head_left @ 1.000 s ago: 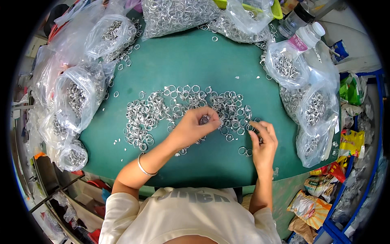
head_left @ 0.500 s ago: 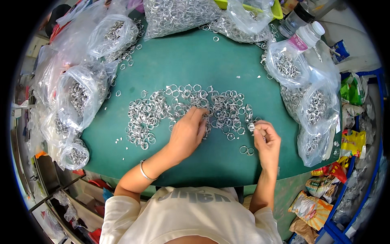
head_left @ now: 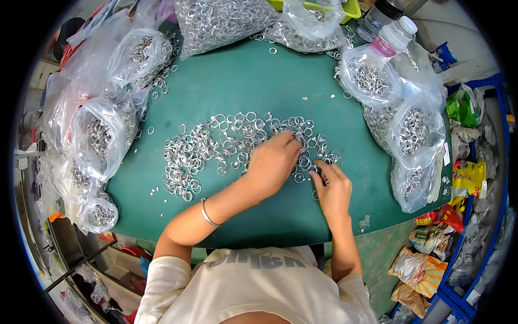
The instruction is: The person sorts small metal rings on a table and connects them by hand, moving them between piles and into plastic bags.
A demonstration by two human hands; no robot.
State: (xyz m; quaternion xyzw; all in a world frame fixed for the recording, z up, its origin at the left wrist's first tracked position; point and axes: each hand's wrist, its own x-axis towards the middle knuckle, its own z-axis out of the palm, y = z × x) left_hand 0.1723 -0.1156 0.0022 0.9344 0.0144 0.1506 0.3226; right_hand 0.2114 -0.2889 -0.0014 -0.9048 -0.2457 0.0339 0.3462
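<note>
Best to work rings at frame centre lightly, to avoid dragging overlapping neighbours, with fingers of left hand bent down among them, thumb and forefinger of right hand narrowly parted at their lower right, can't tell grip on either.

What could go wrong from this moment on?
1. The left hand has its fingertips in the loose pile, so a careless sweep might scatter rings across the table.
2. On the left, an open bag full of rings has a stray ring lying nearby; a bump there could spill more and mix them with the pile.
</note>
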